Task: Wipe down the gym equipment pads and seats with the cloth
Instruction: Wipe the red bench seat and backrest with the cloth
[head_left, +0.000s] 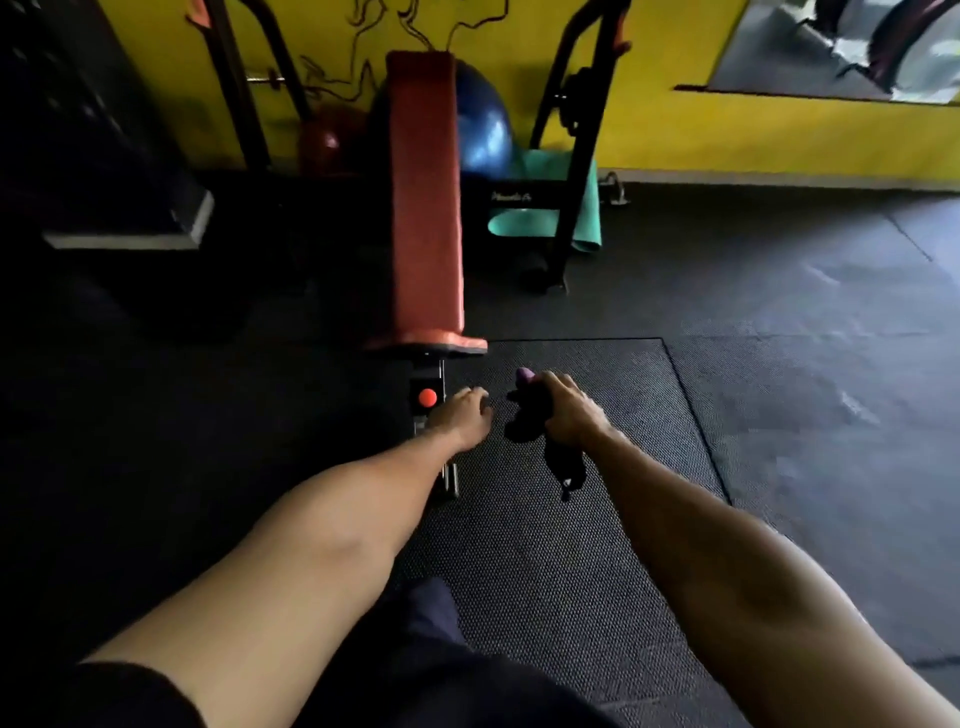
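1. Head view: looking down along 2 bare forearms stretched forward over a black textured floor mat (571, 545).
2. Right hand (569, 410): fingers curled tight round a dark cloth (522, 423), bunched in the fist. 1 loose tail of it hangs below the wrist, above the mat.
3. Small purple bit (524, 373) sticks up just above the fist, against the cloth. Cannot tell what it is.
4. Left hand (460, 415): just left of the cloth, with a small gap between them. Fingers bent downward. Cannot tell whether they hold or touch anything; too dark underneath.
5. Bench frame (428, 371): black, low, directly beside the left hand. Round red knob (427, 398) on it, just left of the knuckles. Chrome bars show under the left wrist.
6. Bench pad (426, 208): long, orange-red, runs away from the camera toward the wall. Its near end sits just beyond both hands. Neither hand touches it, and the cloth is off the pad, to the right of its near end.
7. Background: blue exercise ball (485, 135) behind the pad, dark red ball (324, 143) left of it, teal mat (584, 218) behind a black rack (576, 130), yellow wall (727, 130), mirror (831, 47) top right.
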